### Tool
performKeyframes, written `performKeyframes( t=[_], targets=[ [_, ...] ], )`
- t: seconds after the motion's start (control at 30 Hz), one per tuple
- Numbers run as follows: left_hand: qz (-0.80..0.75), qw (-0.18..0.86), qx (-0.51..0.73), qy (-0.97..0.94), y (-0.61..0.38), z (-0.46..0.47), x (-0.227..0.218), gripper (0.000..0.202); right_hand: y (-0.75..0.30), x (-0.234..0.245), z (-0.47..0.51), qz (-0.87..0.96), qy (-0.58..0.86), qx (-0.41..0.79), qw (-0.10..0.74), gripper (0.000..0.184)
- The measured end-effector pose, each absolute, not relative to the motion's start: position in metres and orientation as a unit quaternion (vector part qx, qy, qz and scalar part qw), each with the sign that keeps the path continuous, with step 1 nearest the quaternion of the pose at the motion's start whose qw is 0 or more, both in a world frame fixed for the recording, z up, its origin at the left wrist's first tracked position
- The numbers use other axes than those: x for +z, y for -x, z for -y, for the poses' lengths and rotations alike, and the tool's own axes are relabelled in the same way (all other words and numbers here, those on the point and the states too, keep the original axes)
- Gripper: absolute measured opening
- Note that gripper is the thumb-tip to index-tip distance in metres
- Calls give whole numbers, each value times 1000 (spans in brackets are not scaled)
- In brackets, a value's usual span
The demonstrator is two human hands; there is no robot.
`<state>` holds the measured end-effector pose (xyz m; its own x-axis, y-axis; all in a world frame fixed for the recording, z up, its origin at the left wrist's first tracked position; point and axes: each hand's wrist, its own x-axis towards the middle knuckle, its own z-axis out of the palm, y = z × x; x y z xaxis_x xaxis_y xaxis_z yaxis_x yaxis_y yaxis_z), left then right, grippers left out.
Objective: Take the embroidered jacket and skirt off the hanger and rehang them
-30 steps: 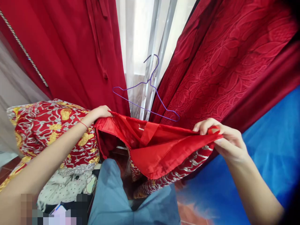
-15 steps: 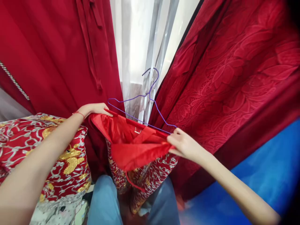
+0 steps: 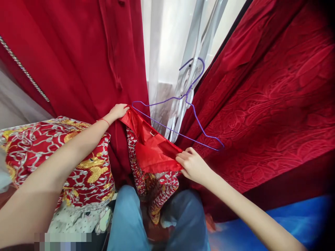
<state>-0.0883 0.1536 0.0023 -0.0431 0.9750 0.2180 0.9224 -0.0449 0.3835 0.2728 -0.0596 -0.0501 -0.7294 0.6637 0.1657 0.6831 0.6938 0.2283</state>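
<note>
My left hand, with a thin red cord at the wrist, is closed on the upper left end of an embroidered skirt. At the other end of the same top edge, my right hand pinches the cloth. The edge is stretched on a slant between them, showing shiny red lining and a small white label; patterned red, silver and gold folds hang below. Just behind lies a purple wire hanger, its left tip near my left hand and its right end beyond my right hand. What supports the hanger is unclear.
Dark red curtains hang left and right, with sheer white curtain between. A bulky embroidered red-and-gold cloth rests at left on spotted fabric. My knees are below. Something blue covers the lower right.
My right hand has moved off the hanger's right end, inward and slightly down. The skirt's top edge slants more steeply. The view has shifted, with the hanger now farther right.
</note>
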Motion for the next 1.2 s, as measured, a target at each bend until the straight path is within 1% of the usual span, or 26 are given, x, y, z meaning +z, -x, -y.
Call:
performKeyframes(
  t=[0.07,0.13,0.2,0.37,0.57,0.67,0.83,1.07,1.13,1.2],
  targets=[
    [-687,0,220,-693,82,-152,4,32,-273,-62,57,898,415,-144,-3,7],
    [-683,-37,233,-691,75,-150,7,33,-278,-69,55,881,447,-154,-21,7],
    [-684,-20,261,-681,70,-149,11,32,-285,-71,55,875,456,-160,-20,9],
    [-671,60,335,-659,73,-153,20,35,-296,-67,60,870,468,-157,-13,10],
    [-588,61,423,-687,83,-151,34,33,-301,-65,65,858,487,-165,-6,16],
    [-580,69,418,-696,81,-141,40,36,-303,-61,65,852,492,-179,-1,16],
    [-571,74,374,-727,76,-123,52,36,-309,-54,66,836,505,-216,-1,15],
    [-517,5,347,-782,69,-105,57,33,-319,-56,68,830,504,-240,-2,14],
    [-491,14,352,-796,65,-102,56,33,-321,-56,68,825,504,-257,0,13],
    [-456,48,367,-810,61,-100,56,35,-323,-55,68,818,504,-277,7,13]
  ],
)
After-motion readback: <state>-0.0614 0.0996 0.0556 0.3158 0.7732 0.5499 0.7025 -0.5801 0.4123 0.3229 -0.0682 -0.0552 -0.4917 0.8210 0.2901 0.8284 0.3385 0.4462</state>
